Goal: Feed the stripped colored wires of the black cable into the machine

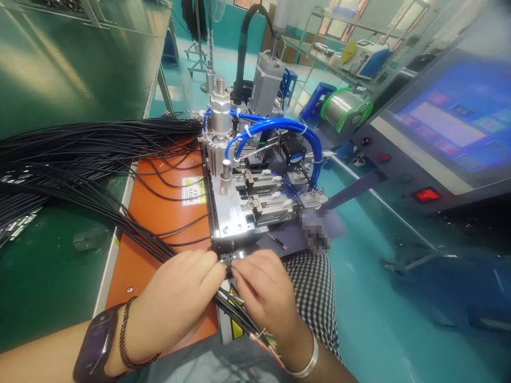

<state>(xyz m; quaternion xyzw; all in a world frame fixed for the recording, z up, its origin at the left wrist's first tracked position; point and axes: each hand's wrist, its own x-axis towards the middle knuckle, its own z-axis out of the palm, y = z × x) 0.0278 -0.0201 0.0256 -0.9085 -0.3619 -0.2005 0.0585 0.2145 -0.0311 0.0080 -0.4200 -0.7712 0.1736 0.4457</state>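
My left hand [179, 295] is closed, its fingertips at a small dark metal fixture [228, 259] on the front of the machine [233, 213]. My right hand [265, 287] meets it from the other side, thumb and fingers pinched together. Whatever the fingertips hold is hidden or too small to name. Beneath my left hand runs a bundle of black cables [239, 316], coming out between the two hands. Its near end shows stripped, thin coloured wires [268, 343] beside my right wrist.
Many black cables [99, 138] spread across the green table [91, 303] and orange machine base [159, 213]. Blue air hoses [279, 125] arch over the machine's cylinders. A control panel [431, 138] stands at right, near a solder-like wire spool [345, 109]. Checked cloth [313, 284] lies below.
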